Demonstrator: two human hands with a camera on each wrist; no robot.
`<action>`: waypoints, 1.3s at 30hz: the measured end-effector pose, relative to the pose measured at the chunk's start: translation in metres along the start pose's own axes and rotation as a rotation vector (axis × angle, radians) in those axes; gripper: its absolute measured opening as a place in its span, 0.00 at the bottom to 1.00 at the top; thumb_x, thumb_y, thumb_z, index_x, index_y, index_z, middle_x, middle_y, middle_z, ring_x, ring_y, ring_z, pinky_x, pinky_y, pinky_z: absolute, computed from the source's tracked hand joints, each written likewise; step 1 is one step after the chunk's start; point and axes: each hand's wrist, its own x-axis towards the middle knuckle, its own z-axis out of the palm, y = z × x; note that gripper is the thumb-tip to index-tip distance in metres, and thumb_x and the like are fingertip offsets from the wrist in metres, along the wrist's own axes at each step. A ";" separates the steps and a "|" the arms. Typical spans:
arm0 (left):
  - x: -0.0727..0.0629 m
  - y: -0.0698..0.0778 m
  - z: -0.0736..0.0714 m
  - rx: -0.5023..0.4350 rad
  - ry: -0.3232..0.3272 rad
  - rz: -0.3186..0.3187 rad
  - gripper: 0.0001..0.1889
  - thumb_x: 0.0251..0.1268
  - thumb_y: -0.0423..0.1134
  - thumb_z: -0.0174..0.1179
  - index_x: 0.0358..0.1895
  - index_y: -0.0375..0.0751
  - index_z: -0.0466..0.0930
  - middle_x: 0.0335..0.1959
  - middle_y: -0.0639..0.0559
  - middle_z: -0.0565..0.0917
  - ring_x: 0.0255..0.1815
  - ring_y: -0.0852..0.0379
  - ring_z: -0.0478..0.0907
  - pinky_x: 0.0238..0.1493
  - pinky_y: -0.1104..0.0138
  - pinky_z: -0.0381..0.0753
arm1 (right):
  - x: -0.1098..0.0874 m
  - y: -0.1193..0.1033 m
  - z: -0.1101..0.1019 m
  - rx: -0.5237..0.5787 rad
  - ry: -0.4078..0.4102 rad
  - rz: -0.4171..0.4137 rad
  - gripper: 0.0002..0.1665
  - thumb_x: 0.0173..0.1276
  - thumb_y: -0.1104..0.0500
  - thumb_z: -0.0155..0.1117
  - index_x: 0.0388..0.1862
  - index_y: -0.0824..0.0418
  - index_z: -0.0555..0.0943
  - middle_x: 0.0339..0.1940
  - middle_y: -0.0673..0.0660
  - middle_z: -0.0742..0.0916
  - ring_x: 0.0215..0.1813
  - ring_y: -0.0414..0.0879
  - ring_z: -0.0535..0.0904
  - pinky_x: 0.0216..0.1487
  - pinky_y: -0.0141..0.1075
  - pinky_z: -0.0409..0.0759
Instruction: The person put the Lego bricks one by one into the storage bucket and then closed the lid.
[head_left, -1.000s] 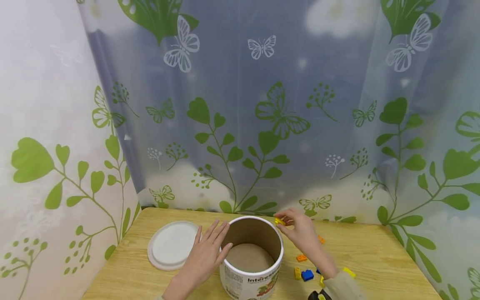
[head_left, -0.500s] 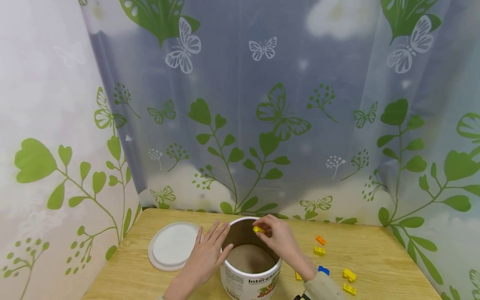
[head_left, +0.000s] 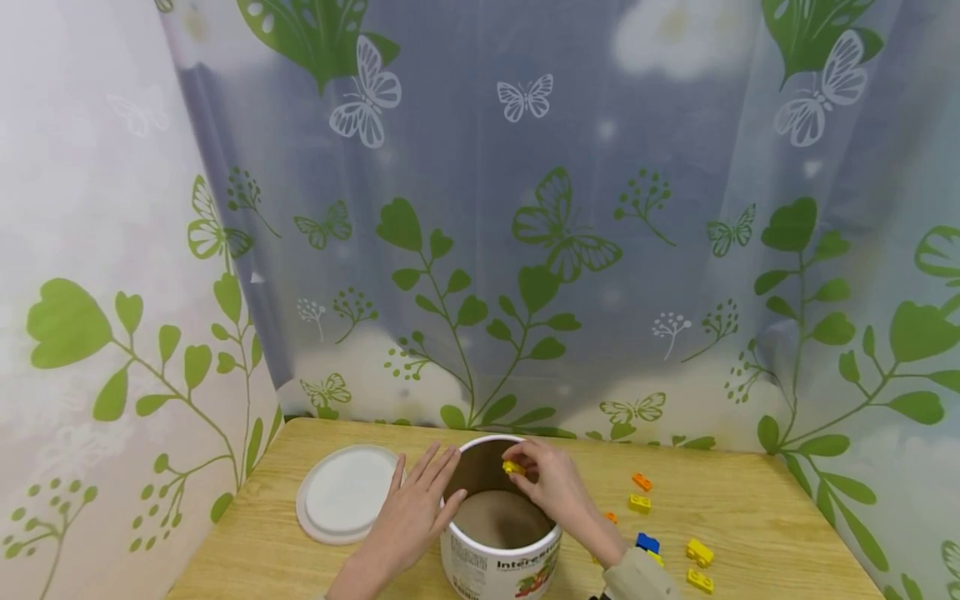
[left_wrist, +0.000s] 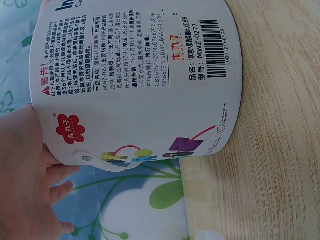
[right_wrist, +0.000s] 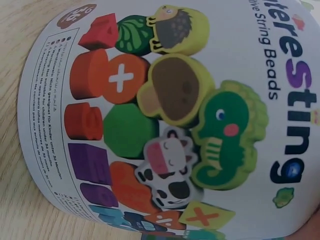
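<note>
Brick (head_left: 513, 468) of studded yellow plastic is pinched by fingertips and thumb of the right hand (head_left: 558, 492), over the mouth of a round white bucket (head_left: 480, 560); the brick's long axis cannot be told. Against the bucket's left side the left hand (head_left: 411, 510) is laid, fingers straight. Rightward, loose bricks (head_left: 700, 552) are scattered on wood-grained table (head_left: 765, 517).

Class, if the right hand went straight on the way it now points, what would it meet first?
Probably the far-left inner wall of the tub: the right hand, pinching a yellow brick, points that way. Depth is unclear, and the left hand lies nearby.
</note>
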 end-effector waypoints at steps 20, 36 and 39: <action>0.000 -0.001 0.000 -0.019 -0.017 -0.004 0.31 0.80 0.54 0.50 0.77 0.42 0.65 0.77 0.51 0.68 0.80 0.47 0.57 0.76 0.37 0.48 | -0.010 0.001 -0.025 0.151 0.134 0.026 0.21 0.58 0.72 0.76 0.50 0.58 0.87 0.45 0.54 0.89 0.45 0.56 0.87 0.45 0.46 0.87; 0.000 0.000 -0.001 -0.011 0.006 0.013 0.30 0.79 0.53 0.51 0.76 0.40 0.66 0.76 0.49 0.69 0.80 0.45 0.58 0.75 0.35 0.51 | -0.044 0.039 -0.065 0.045 0.246 0.078 0.22 0.61 0.69 0.75 0.54 0.60 0.86 0.51 0.54 0.89 0.50 0.51 0.86 0.47 0.45 0.87; 0.000 0.000 -0.001 -0.012 -0.005 0.009 0.31 0.80 0.53 0.50 0.77 0.41 0.65 0.77 0.50 0.68 0.80 0.46 0.58 0.76 0.36 0.50 | -0.054 0.048 -0.077 -0.001 0.267 0.123 0.22 0.60 0.70 0.75 0.54 0.60 0.86 0.51 0.55 0.89 0.49 0.51 0.87 0.47 0.44 0.87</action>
